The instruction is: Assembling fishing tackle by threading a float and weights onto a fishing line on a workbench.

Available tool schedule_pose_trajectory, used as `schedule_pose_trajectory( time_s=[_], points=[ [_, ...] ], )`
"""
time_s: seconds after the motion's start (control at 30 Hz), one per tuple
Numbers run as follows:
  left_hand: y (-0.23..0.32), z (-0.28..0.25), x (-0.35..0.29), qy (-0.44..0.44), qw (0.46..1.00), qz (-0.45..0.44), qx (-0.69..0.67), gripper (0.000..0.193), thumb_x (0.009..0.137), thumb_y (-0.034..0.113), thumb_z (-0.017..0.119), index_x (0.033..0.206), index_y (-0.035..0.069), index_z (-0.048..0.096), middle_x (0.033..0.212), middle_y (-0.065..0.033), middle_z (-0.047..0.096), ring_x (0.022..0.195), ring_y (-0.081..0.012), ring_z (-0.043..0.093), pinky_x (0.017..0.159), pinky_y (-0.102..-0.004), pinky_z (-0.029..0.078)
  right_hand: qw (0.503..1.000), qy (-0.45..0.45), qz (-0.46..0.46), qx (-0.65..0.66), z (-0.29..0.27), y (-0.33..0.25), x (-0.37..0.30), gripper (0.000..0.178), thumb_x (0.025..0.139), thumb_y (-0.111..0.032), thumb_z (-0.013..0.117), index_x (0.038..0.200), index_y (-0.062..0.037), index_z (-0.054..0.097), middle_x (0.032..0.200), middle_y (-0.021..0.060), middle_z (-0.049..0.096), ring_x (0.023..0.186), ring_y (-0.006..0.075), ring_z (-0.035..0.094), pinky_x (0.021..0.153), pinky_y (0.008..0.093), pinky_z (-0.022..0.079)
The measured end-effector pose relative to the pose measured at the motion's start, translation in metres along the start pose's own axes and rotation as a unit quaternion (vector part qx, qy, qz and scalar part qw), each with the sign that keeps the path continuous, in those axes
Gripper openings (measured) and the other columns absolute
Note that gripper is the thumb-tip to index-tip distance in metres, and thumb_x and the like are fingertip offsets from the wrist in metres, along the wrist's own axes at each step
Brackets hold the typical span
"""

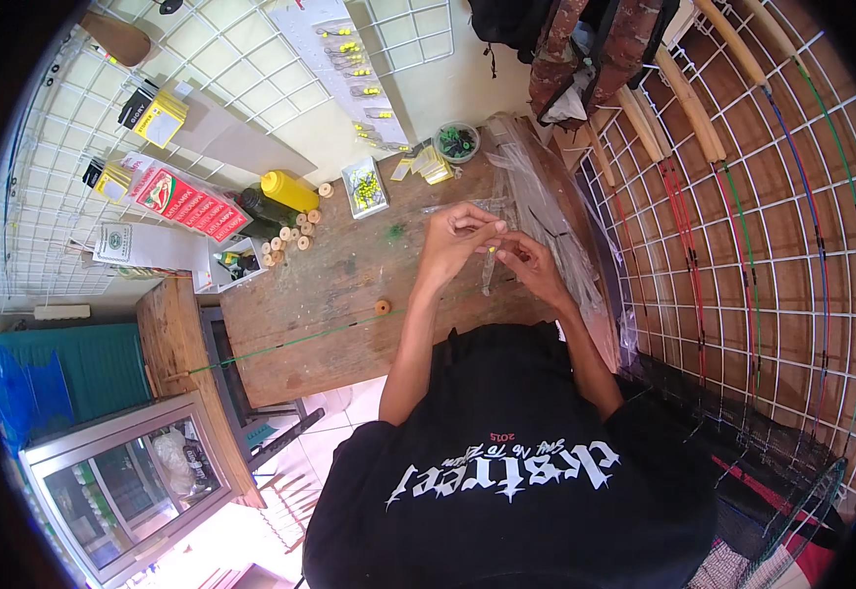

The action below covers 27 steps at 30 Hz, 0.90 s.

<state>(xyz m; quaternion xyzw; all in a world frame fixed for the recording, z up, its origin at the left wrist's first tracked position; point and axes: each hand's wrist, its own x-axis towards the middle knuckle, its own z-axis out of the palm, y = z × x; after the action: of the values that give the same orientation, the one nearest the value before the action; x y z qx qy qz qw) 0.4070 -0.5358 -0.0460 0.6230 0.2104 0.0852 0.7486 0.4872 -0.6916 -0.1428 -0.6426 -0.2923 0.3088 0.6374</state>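
Note:
Over the wooden table (339, 355), my two hands meet at the fingertips. My left hand (452, 240) is closed in a pinch, and what lies between its fingers is too small to make out. Close against it, my right hand (536, 270) pinches a tiny yellow piece (493, 249). A thin green rod (290, 343) with dark bands lies across the table and runs toward my left forearm. Left of that forearm sits a small round wooden piece (383, 307) with a dark centre.
Beyond my hands stand a white box (373, 211) of yellow pieces and a round tub (457, 142). Several wooden rings (278, 245) lie near a yellow bottle (288, 190). Clear plastic sleeves (555, 231) cover the right edge, beside a rack of rods (683, 216).

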Motion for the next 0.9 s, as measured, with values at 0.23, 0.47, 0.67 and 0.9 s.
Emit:
schedule_pose_trajectory(
  time_s=[0.23,0.47,0.67,0.9],
  points=[
    [-0.002,-0.005,-0.002,-0.011,1.0,-0.005,-0.004,0.017,0.083,0.013,0.073,0.09,0.0,0.065,0.082,-0.0087,0.069,0.073,-0.0134,0.067,0.062,-0.0234,0.054,0.999,-0.009,-0.02,-0.041,0.006,-0.025,-0.002,0.02,0.092,-0.015,0.061,0.105,-0.0014,0.067,0.085,0.0022,0.065,0.075,0.008,0.055,0.066,0.0228,0.042],
    [0.009,-0.02,-0.002,0.044,0.999,0.022,-0.016,0.016,0.084,0.013,0.072,0.093,0.001,0.065,0.086,-0.008,0.07,0.074,-0.0145,0.068,0.063,-0.0246,0.052,1.0,-0.024,0.005,-0.02,0.003,-0.02,-0.004,0.021,0.095,-0.015,0.057,0.103,0.0001,0.068,0.084,0.0031,0.065,0.078,0.0086,0.057,0.07,0.0238,0.044],
    [0.012,-0.031,-0.003,0.072,0.997,0.036,-0.009,0.015,0.085,0.012,0.07,0.094,0.001,0.065,0.089,-0.0107,0.071,0.075,-0.0164,0.069,0.063,-0.0248,0.052,0.998,-0.032,0.005,-0.054,0.002,-0.022,-0.007,0.022,0.096,-0.016,0.053,0.105,-0.0022,0.068,0.08,0.0031,0.065,0.077,0.009,0.056,0.069,0.0244,0.043],
    [0.014,-0.042,-0.005,0.104,0.994,0.034,-0.004,0.015,0.085,0.013,0.071,0.093,0.001,0.065,0.088,-0.0119,0.071,0.074,-0.0175,0.069,0.063,-0.0255,0.053,0.999,-0.033,0.012,-0.036,-0.001,-0.019,-0.011,0.023,0.097,-0.017,0.053,0.11,-0.003,0.066,0.075,-0.0002,0.059,0.073,0.0068,0.053,0.066,0.0225,0.042]
  ],
)
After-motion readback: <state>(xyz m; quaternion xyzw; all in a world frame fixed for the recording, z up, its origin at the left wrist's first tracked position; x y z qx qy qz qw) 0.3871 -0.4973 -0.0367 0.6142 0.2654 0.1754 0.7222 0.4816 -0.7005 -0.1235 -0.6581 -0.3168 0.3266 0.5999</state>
